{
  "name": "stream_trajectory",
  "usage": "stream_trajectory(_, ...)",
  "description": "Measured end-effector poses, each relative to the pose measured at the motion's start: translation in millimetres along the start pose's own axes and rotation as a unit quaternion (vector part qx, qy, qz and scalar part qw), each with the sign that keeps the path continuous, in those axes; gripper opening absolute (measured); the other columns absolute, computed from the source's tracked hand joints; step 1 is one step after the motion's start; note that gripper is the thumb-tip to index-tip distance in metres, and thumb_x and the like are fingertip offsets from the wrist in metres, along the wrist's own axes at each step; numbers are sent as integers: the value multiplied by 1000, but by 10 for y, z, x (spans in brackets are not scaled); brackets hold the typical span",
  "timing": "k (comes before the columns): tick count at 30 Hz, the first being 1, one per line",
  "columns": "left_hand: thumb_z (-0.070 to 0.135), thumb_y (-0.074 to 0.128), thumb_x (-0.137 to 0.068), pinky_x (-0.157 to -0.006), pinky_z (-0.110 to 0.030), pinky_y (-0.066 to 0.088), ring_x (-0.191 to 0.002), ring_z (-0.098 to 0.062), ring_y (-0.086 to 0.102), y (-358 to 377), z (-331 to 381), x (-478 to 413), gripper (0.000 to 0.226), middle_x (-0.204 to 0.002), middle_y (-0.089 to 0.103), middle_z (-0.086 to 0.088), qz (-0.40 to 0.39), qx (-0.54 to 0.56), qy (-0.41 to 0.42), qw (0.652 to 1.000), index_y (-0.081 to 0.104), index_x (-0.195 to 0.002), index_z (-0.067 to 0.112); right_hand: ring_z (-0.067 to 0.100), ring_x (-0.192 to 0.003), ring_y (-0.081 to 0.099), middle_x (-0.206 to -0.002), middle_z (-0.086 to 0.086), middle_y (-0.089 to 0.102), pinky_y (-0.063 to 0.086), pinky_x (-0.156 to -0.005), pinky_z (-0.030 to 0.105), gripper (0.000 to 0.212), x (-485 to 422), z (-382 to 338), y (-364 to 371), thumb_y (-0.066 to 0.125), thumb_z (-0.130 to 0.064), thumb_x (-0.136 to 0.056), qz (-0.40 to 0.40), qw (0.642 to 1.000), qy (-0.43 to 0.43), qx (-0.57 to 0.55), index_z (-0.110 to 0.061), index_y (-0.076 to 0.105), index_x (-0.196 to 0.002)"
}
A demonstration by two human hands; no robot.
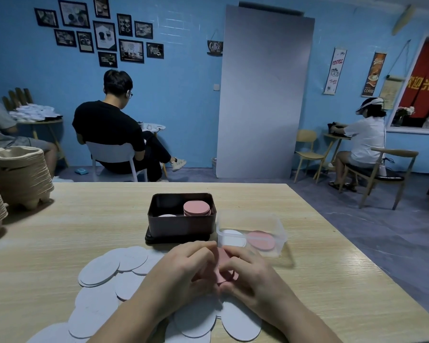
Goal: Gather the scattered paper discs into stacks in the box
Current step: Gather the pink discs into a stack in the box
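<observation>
The pink discs [224,259] are clamped in the grips of the left hand [183,268] and right hand [253,273]; the dark box [178,225] is seen at 12 o'clock.

Far left I see what may be stacked pulp trays [18,174], person in black [109,125] seated beyond, grey board [263,95] against far wall [183,95]

A small dark hanging plaque [214,47] is showing "Coffee" in pale script. A white hanging scroll [335,70] is carrying "COFFEE" in red letters near its top. A brown hanging banner [373,74] is displaying "COFFEE" in white at its foot. A red cloth curtain [424,78] is bearing yellow Chinese characters, with "迎光" legible. Print in the black-framed pictures [104,35] is showing too small to read.
</observation>
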State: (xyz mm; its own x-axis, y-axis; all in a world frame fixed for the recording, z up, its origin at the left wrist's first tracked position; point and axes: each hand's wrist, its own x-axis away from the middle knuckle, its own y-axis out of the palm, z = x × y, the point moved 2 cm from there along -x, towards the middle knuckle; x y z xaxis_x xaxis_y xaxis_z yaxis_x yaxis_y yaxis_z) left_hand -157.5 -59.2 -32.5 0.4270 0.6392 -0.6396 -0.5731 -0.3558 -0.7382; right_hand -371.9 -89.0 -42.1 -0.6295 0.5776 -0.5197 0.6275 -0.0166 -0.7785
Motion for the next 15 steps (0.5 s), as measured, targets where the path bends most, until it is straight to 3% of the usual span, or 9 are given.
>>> stream_trajectory(3, 45, 81, -76, -76, -22, 53, -103, -6, 61, -27, -26, 38, 40, -123, 62, 16, 5, 34, -36, 999, 54, -97, 25, 7, -122, 52, -138, -15, 55, 43, -100, 20, 19, 2, 12, -2, 69, -44, -93, 19, 1000, 4, -6, -29, 61, -100)
stream_trajectory(5, 53, 75, -76, -82, -22, 54, -114, 2, 60, -30, -80, 71, 41, -124, 64, 17, -3, 55, -82, 995, 51, -103, 33, 6, -127, 50, -140, -16, 55, 40, -103, 19, 18, 12, 16, -17, 69, -45, -93, 29, 1000, 10, -1, -30, 61, -100)
stream_trajectory(11, 33, 79, -78, -75, -16, 55, -106, 15, 56, 42, -123, 70, 34, -116, 70, 6, -12, 116, -107, 987, 53, -99, 32, 6, -133, 48, -142, -10, 57, 41, -107, 26, 20, 22, 10, -26, 69, -48, -91, 27, 999, 20, -9, -32, 60, -98)
stream_trajectory(15, 29, 83, -75, -71, -15, 53, -92, -3, 58, 36, -94, 68, 35, -110, 69, 3, -7, 139, -110, 984, 54, -94, 30, 11, -127, 54, -137, -8, 59, 47, -102, 32, 26, 4, -10, -40, 73, -49, -88, 24, 999, 12, -19, -28, 61, -96)
